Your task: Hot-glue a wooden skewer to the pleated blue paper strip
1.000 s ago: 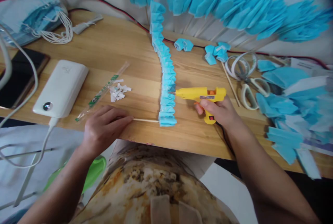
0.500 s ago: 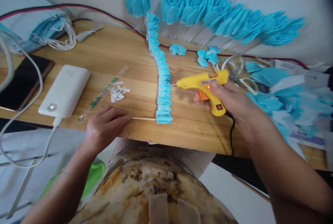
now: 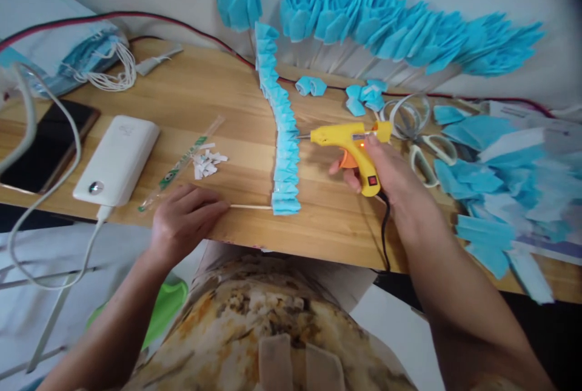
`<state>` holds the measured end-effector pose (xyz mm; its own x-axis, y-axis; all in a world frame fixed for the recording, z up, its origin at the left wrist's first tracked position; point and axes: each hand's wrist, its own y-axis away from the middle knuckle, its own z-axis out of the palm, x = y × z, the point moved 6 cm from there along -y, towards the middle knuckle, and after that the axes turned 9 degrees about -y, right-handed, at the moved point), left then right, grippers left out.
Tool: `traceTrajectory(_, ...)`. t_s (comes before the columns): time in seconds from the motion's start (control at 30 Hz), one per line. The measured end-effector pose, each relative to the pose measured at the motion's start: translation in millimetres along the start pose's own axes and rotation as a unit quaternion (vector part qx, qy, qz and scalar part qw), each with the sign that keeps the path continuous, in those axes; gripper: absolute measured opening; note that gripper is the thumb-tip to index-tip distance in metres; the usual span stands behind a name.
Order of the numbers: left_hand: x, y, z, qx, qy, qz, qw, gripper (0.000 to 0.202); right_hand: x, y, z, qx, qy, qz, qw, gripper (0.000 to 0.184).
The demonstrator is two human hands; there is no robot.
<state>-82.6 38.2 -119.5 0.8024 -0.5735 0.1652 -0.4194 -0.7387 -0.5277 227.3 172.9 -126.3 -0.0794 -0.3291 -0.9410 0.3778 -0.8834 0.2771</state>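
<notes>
My right hand (image 3: pixel 386 170) is closed round the handle of a yellow hot glue gun (image 3: pixel 352 139), its nozzle pointing left at a long strip of folded blue paper pieces (image 3: pixel 282 136) glued along a thin wooden stick (image 3: pixel 250 207). My left hand (image 3: pixel 184 218) lies at the table's front edge with its fingers pinching the bare end of that stick. The blue strip runs from the front edge up toward the wall.
A wooden table (image 3: pixel 204 88) carries a white power bank (image 3: pixel 118 160), a dark phone (image 3: pixel 48 145), white paper scraps (image 3: pixel 208 163), a plastic sleeve (image 3: pixel 182 163), scissors (image 3: pixel 425 148) and loose blue pieces (image 3: pixel 491 179). Several finished blue stalks (image 3: pixel 386 27) lean on the wall.
The glue gun has been lifted and tilted, moving up along the blue strip; its nozzle now points higher on the strip. My left hand stays on the stick.
</notes>
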Motion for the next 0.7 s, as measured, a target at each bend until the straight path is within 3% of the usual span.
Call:
traceTrajectory(0.17,0,0,0.5,-0.012,0.002,-0.006,1.000,0.020,-4,5,1,-0.045,0.033,0.034,0.998,0.044)
traceTrajectory(0.27,1,-1,-1.0,-0.009,-0.002,-0.004,1.000,0.019,-2,6,3,-0.030,0.060,0.037,0.997,0.035)
traceTrajectory(0.7,0,0,0.1,-0.017,0.004,-0.017,1.000,0.019,8,2,10,-0.044,0.146,-0.008,0.988,0.034)
